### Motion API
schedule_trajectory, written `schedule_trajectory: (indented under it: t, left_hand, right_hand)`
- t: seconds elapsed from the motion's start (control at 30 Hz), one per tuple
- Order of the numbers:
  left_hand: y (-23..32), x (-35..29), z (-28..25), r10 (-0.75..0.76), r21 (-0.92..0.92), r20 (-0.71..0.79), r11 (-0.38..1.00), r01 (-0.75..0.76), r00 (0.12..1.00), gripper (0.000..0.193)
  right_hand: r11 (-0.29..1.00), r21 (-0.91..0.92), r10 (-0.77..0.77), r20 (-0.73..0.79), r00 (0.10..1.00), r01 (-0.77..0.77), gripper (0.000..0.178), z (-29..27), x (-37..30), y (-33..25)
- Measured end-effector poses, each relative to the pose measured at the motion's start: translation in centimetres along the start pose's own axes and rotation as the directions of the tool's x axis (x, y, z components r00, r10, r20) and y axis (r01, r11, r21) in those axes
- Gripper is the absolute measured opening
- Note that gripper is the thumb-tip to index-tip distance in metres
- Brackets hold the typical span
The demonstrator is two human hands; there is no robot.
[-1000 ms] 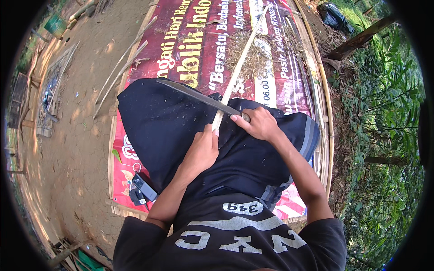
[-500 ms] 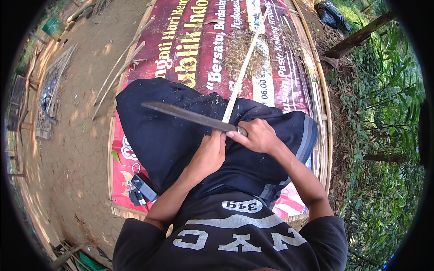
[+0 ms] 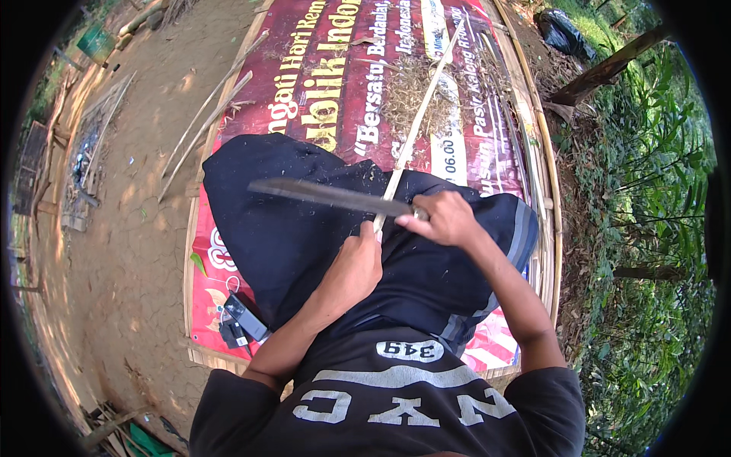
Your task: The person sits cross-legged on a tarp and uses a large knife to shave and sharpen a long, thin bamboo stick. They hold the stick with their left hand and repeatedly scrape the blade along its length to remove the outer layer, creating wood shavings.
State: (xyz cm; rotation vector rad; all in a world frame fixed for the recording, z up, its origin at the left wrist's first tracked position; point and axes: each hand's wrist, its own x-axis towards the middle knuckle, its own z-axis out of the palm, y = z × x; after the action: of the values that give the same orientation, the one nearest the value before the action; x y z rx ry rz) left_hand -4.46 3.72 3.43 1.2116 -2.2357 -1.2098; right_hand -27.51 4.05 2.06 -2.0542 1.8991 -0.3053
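My left hand (image 3: 358, 259) is closed around the near end of a long, pale, peeled stick (image 3: 416, 126). The stick runs from my lap away toward the far right of the banner. In my right hand (image 3: 448, 217) is the handle of a machete (image 3: 327, 195), its long dark blade pointing left. The blade lies across the stick just beyond my left fingers, slightly smeared by motion. Dark blue cloth (image 3: 289, 228) with a grey-striped edge covers my legs beneath both hands.
A red printed banner (image 3: 304, 68) covers a bamboo platform (image 3: 550, 228). Shavings (image 3: 415, 99) are heaped on it ahead. A small grey device (image 3: 245, 316) lies by my left forearm. Thin sticks (image 3: 205, 122) lean at the left edge; a black plastic bag (image 3: 565, 32) sits far right.
My right hand has moved the machete a little away from me and to the right, along the stick. More of the stick's near end shows above my left hand.
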Motion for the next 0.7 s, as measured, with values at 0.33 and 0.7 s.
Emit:
schedule_trajectory:
  t: [0.33, 0.7]
  left_hand:
    - [-0.4, -0.1, 0.4, -0.068, -0.015, 0.021, 0.998, 0.068, 0.997, 0.02]
    - [-1.0, -0.1, 1.5, -0.087, 0.012, 0.012, 0.996, 0.087, 0.996, 0.017]
  right_hand:
    - [0.998, -0.008, -0.068, 0.162, 0.985, 0.07, 0.064, -0.8, -0.9, -2.5]
    - [0.975, 0.161, 0.144, 0.07, 0.987, -0.154, 0.068, -0.3, -0.3, 0.8]
